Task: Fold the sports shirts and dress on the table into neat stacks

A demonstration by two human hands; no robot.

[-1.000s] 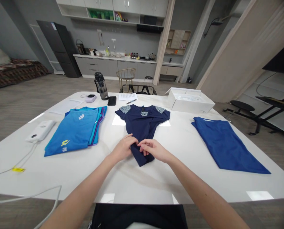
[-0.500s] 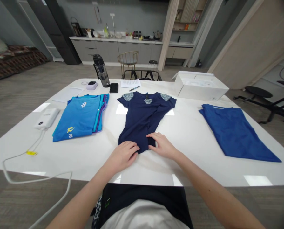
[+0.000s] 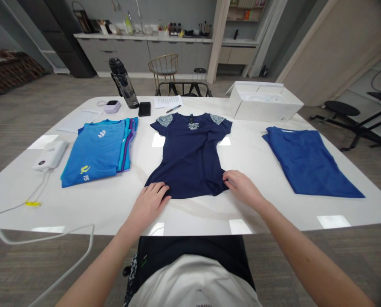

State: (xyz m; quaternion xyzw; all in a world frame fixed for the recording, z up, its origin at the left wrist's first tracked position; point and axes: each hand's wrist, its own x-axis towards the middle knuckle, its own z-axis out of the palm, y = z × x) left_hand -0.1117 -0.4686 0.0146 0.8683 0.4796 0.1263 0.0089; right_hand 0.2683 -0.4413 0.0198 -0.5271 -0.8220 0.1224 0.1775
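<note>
A navy shirt (image 3: 190,155) with patterned shoulders lies on the white table (image 3: 197,217), its neck at the far side and its hem toward me. My left hand (image 3: 150,200) rests on the left hem corner, fingers bent over the cloth and fairly close together. At the right hem corner, my right hand (image 3: 243,185) pinches the fabric between thumb and fingers. Left of the shirt is a stack of folded blue and purple shirts (image 3: 96,149). A folded blue garment (image 3: 308,160) lies to the right.
A white open box (image 3: 264,104) stands at the back right. Along the back are a bottle (image 3: 125,83), a phone (image 3: 144,109), a pen (image 3: 173,109) and paper (image 3: 165,102). A white power bank (image 3: 51,155) with a cable (image 3: 10,242) sits at the left.
My hands have moved apart, left hand to the left and right hand to the right. The navy shirt's hem is spread wider, and the whole view has shifted slightly.
</note>
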